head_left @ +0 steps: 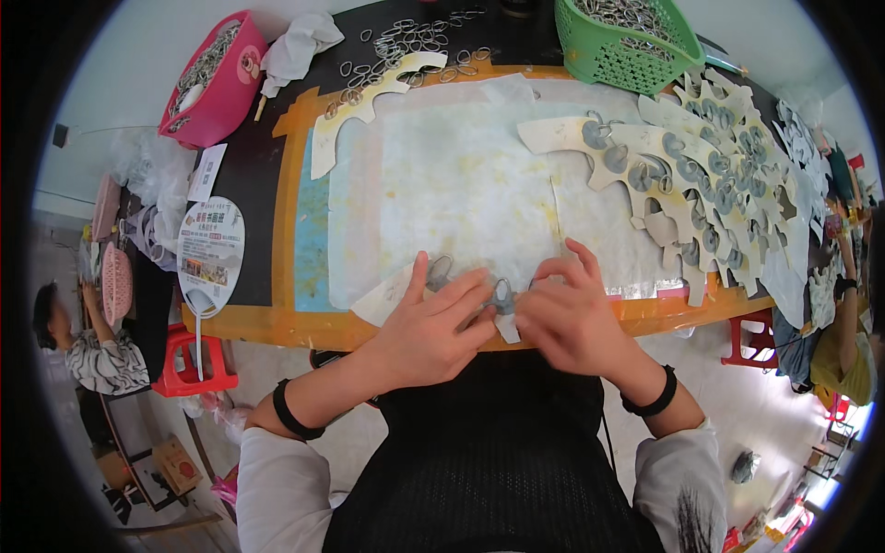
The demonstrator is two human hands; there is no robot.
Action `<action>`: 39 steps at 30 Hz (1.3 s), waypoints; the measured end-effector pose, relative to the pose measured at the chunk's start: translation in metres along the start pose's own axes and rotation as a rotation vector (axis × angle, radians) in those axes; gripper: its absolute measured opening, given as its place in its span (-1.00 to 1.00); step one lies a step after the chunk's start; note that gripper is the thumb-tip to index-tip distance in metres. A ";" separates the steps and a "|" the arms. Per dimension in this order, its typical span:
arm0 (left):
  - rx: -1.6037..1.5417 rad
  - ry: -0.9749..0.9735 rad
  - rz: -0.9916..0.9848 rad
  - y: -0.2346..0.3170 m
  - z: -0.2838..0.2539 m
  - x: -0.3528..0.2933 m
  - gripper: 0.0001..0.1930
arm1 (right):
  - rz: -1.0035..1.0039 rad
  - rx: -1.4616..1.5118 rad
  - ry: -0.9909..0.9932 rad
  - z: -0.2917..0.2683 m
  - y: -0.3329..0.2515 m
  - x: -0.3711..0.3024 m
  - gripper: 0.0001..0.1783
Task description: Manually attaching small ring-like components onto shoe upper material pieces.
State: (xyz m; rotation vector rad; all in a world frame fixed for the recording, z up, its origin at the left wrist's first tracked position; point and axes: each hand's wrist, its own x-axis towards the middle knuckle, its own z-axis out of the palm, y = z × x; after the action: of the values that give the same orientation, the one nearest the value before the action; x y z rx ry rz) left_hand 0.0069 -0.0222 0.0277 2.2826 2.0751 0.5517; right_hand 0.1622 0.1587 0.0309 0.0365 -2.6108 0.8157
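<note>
A cream curved strip (pixel 380 300) with grey tabs lies at the near edge of the table, partly under my hands. My left hand (pixel 433 324) holds it, with thumb and forefinger close to a grey tab (pixel 503 300) that carries a metal ring; the little finger is raised. My right hand (pixel 573 315) is just right of that tab, its fingers curled together and somewhat blurred. What they pinch is hidden. Another cream strip (pixel 369 100) lies at the far left beside loose metal rings (pixel 406 41).
Overlapping strips with grey tabs and rings (pixel 710 166) are heaped at the right. A green basket (pixel 636 46) and pink basket (pixel 214 78) hold metal rings. A hand fan (pixel 211 249) overhangs the left edge. Red stools (pixel 192 361) and other people (pixel 101 355) are beyond.
</note>
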 end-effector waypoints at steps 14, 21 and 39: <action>0.400 0.267 -0.060 0.016 0.026 -0.025 -0.60 | 0.112 0.028 -0.080 0.009 -0.010 0.034 -0.75; 0.285 0.571 -0.230 0.027 0.023 -0.036 -0.62 | 0.417 0.765 -0.121 0.007 -0.009 0.038 -0.70; -1.071 0.396 -0.632 0.025 0.018 -0.006 -0.71 | 0.702 1.595 0.153 0.027 -0.021 0.032 -0.45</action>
State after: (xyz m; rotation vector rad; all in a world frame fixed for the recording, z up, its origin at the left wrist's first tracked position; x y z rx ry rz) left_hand 0.0352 -0.0272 0.0154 0.9296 1.7377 1.6041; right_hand 0.1259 0.1297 0.0340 -0.4694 -1.1443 2.6839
